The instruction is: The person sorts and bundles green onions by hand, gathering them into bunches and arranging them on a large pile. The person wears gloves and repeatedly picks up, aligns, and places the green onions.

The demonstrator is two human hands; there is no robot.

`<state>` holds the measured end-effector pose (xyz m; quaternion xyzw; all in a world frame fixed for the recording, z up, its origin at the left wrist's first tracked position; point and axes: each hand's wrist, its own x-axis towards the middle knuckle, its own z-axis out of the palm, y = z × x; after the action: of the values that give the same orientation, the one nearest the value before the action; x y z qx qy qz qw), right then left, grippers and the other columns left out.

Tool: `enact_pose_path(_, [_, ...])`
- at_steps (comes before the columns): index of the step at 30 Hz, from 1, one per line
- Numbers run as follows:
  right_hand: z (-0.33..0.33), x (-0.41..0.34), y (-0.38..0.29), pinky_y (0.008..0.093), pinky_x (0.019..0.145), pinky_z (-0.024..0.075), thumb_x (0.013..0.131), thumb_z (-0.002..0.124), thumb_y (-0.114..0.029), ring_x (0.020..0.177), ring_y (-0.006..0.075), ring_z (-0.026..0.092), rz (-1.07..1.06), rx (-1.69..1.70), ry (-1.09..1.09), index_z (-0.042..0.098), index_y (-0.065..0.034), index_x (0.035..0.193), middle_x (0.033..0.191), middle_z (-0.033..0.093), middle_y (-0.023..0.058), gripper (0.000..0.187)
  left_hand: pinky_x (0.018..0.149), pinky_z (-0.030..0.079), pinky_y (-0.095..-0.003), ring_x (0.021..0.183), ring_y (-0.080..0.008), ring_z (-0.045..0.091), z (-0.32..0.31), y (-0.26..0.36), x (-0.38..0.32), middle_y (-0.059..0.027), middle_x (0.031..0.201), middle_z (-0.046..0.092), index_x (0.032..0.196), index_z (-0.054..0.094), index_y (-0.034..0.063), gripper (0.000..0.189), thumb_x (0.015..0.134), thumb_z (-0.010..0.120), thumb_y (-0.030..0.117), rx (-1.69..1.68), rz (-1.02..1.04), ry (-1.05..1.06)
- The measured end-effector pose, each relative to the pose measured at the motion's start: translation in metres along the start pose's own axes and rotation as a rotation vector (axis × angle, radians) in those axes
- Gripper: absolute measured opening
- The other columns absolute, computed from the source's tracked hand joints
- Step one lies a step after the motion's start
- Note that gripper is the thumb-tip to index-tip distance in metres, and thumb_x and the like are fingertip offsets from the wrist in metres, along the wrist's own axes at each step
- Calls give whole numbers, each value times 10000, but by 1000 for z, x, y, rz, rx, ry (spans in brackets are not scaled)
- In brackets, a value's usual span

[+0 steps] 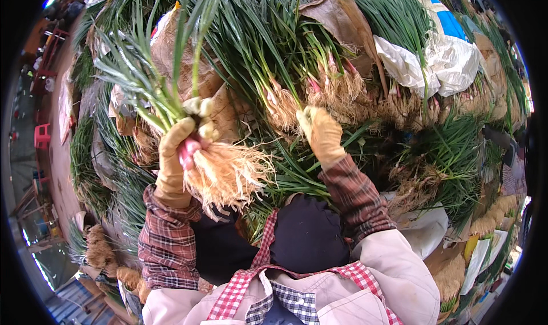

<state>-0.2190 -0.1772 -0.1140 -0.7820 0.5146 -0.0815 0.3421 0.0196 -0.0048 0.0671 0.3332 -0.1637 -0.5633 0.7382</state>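
My left hand (pixel 175 149), in a yellowish work glove, grips a bunch of spring onions (pixel 190 149) around its pinkish-white bulbs. Its pale shaggy roots (pixel 229 175) hang to the right and down, while the green leaves (pixel 150 94) fan out up and left. My right hand (pixel 323 132), gloved alike, has its fingertips pinched together at the end of a thin green leaf (pixel 294 94). Just beyond it lie more spring onions (pixel 278 96) with roots towards me. The right palm and part of the fingers are hidden.
Rows of spring onions (pixel 385 14) spread ahead, some under brown paper (pixel 342 21) and white plastic sacking (pixel 454 64). A loose heap (pixel 445 171) lies at right. Low before me are my dark-clad knees (pixel 310 235). A red plastic stool (pixel 42 136) stands far left beyond the pale floor strip.
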Motion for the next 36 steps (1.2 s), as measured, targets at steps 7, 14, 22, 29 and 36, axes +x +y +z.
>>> enact_pose_path(7, [-22, 32, 4, 333, 469, 407, 991, 536, -336, 505, 145, 470, -139, -207, 299, 594, -107, 744, 621, 519, 12, 341, 727, 585, -257, 778, -170, 678, -20, -25, 11, -193, 1239, 624, 1303, 464, -114, 427, 915, 553, 41, -228, -261, 184])
enact_pose_path(14, [-58, 0, -17, 196, 646, 521, 950, 626, -224, 737, 89, 575, 191, 1222, -63, 671, -74, 1110, 1011, 646, 71, 224, 690, 565, -268, 746, -168, 630, -15, -15, 11, -168, 1278, 598, 1401, 387, -48, 508, 926, 540, 47, -377, -296, 105])
enact_pose_path(22, [-18, -70, -16, 370, 759, 536, 961, 446, -524, 762, 229, 673, -357, -499, -1157, 712, -104, 983, 803, 686, 85, 498, 670, 501, -238, 659, -119, 563, -2, 7, 1, -53, 807, 639, 1214, 527, -29, 322, 919, 597, 79, -374, -106, 158])
enact_pose_path(29, [-17, 27, -1, 427, 566, 483, 872, 664, -394, 645, 251, 616, -274, -581, 23, 644, -88, 806, 733, 616, 110, 313, 686, 497, -260, 707, -126, 540, -17, 2, 5, -35, 879, 571, 1319, 435, -16, 459, 928, 620, 138, -199, 11, -52])
enact_pose_path(36, [-64, -21, -37, 393, 570, 496, 928, 605, -236, 639, 255, 606, -160, -34, 194, 660, -59, 919, 729, 612, 113, 186, 792, 553, -288, 843, -186, 628, -12, -35, 10, -191, 1172, 604, 1428, 351, -73, 559, 957, 562, 143, -201, -348, 146])
